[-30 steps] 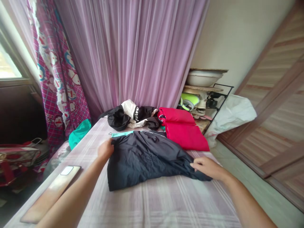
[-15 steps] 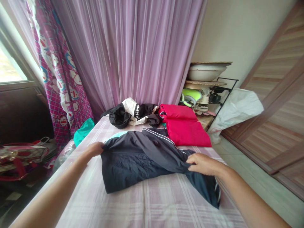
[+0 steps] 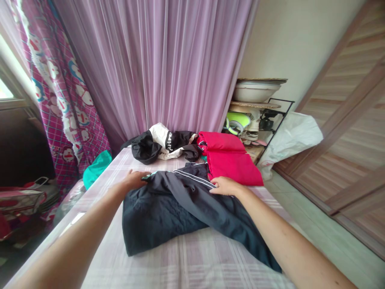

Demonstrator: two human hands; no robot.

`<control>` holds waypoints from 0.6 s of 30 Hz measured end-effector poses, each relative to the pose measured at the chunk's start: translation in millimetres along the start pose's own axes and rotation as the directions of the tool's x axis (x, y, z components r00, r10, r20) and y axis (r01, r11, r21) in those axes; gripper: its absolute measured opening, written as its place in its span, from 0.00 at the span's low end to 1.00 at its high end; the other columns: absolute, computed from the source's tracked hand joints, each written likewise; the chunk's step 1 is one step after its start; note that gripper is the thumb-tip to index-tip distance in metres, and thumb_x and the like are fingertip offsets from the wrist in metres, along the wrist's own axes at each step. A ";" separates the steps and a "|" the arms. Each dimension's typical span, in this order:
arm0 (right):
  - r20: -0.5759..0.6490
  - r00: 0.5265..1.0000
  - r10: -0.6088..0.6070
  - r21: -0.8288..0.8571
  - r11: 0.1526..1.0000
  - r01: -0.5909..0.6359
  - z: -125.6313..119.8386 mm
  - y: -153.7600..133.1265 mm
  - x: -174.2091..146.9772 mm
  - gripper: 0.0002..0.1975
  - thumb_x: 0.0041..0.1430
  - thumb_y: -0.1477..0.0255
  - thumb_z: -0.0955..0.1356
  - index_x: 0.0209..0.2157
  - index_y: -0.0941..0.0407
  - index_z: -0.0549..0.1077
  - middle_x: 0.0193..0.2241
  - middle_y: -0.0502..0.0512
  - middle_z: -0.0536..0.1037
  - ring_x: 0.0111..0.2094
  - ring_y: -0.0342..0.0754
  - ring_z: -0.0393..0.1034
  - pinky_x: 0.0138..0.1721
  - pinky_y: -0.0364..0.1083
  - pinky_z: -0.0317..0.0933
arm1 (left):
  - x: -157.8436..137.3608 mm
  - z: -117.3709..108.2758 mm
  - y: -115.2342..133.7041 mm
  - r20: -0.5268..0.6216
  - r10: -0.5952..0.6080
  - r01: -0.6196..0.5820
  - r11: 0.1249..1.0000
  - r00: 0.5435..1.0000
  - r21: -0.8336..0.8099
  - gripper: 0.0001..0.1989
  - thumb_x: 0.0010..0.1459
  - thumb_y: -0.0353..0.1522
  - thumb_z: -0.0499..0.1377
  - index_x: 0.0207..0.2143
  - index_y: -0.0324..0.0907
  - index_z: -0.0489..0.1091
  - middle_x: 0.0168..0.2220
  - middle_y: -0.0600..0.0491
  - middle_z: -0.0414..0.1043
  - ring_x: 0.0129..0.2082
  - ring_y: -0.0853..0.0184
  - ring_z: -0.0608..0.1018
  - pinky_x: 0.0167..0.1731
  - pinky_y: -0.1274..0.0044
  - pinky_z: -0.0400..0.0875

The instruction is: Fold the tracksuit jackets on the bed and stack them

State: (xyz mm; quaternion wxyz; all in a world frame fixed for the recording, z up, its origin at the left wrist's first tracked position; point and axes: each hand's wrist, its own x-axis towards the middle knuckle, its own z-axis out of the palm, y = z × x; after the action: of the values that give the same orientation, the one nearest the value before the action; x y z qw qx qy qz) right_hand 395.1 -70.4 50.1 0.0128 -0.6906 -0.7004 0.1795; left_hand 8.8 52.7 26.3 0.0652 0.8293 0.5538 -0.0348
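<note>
A dark navy jacket (image 3: 168, 208) with white piping and a teal lining lies crumpled on the pink plaid tablecloth (image 3: 192, 265). My left hand (image 3: 134, 179) grips the jacket's far left corner by the teal edge. On the jacket's far right part, next to the white piping, my right hand (image 3: 224, 186) pinches the fabric, and a sleeve trails from it toward the table's near right edge. Just beyond my right hand lies a folded red garment (image 3: 233, 164).
A black and white garment (image 3: 164, 144) is heaped at the table's far end before a purple curtain (image 3: 168, 64). A teal cloth (image 3: 94, 168) hangs at the left edge, a phone (image 3: 73, 220) lies near my left arm. A shelf with a basin (image 3: 255, 91) and a white bag (image 3: 293, 138) stand at right.
My right hand has carried the jacket's right part up and to the left, folding it over the body. My left hand stayed at the far left corner. The view shifted slightly.
</note>
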 end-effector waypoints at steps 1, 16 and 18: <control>0.008 1.000 -0.002 -0.031 1.000 0.002 -1.7 -3.5 4.0 0.10 0.52 0.66 0.72 0.37 0.52 0.81 0.35 0.52 0.83 0.37 0.50 0.76 0.36 0.43 0.64 | 2.0 -1.6 -1.7 0.006 0.006 -0.006 1.000 1.000 -0.004 0.21 0.53 0.37 0.58 0.51 0.56 0.74 0.53 0.55 0.77 0.56 0.57 0.74 0.62 0.56 0.54; -0.838 0.535 0.104 0.221 0.962 0.159 -217.5 -6.4 33.0 0.17 0.63 0.66 0.64 0.44 0.64 0.75 0.37 0.57 0.80 0.41 0.52 0.73 0.45 0.51 0.65 | -24.2 -196.8 -26.0 -0.688 -0.226 0.241 0.968 0.689 -0.077 0.20 0.64 0.39 0.46 0.56 0.47 0.65 0.56 0.55 0.70 0.59 0.58 0.69 0.58 0.67 0.64; -0.640 0.764 0.074 0.334 0.923 0.190 -185.7 0.5 22.3 0.14 0.59 0.68 0.66 0.42 0.62 0.76 0.36 0.56 0.81 0.38 0.49 0.74 0.43 0.49 0.67 | -31.9 -166.7 -35.5 -0.566 -0.212 0.223 0.973 0.797 -0.050 0.20 0.63 0.35 0.47 0.55 0.45 0.66 0.49 0.54 0.75 0.52 0.62 0.74 0.54 0.71 0.67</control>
State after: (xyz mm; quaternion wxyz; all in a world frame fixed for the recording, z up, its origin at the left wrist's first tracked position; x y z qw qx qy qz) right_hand 444.0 -5.3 218.5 0.3901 -0.6718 -0.6264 0.0638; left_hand -38.6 61.4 192.8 -0.1150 0.7334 0.6391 0.2009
